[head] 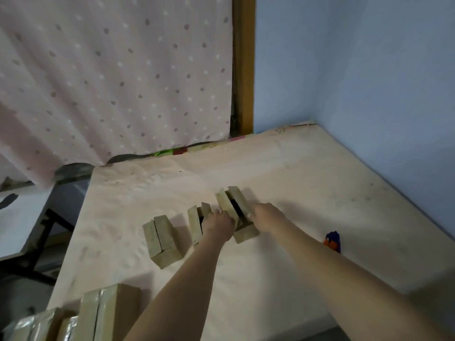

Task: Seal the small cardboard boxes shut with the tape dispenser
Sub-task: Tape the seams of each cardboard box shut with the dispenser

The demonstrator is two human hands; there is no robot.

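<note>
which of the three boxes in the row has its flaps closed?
The leftmost box: flaps down, only a thin seam. The middle box and the right box, at both hands, gape open.

Both my forearms are bare from the bottom edge of the view up to the wrists; no sleeve reaches into sight on either one. My left hand (218,223) is bare too, with no glove, and I can make out no ring or band on it, though the picture is soft there. My right hand (267,215) is likewise uncovered, wrist plain, no watch or bracelet showing. The right forearm looks broader only because it lies closer to the camera. The fingers on both are blurred.
</note>
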